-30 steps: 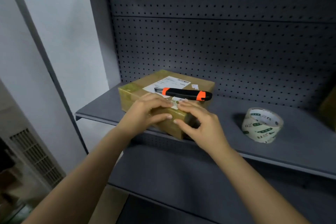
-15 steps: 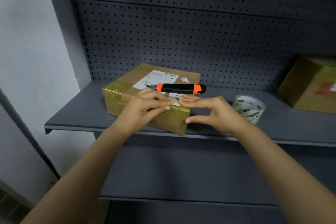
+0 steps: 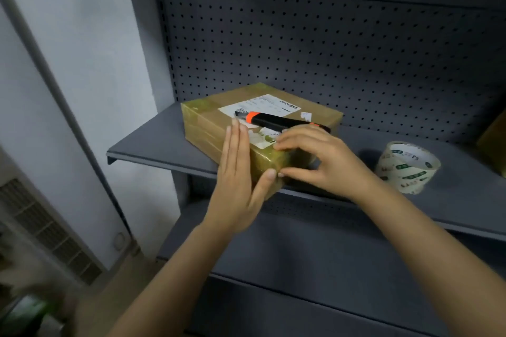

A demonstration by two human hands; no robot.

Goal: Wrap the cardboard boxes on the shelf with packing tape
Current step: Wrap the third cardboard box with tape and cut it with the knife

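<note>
1. A brown, tape-covered cardboard box [image 3: 208, 120] sits mid-frame on the dark grey metal shelf [image 3: 153, 142], at its front edge.
2. The left hand [image 3: 235, 172] lies flat, fingers straight, pressed against the box's left-front side.
3. The right hand [image 3: 323, 161] grasps the near corner: fingers curled over the top edge, thumb below.
4. A black-and-orange utility knife [image 3: 273, 121] rests on the box top.
5. A green-printed clear roll of packing tape [image 3: 408, 167] stands on the shelf at right, apart from the box.
</note>
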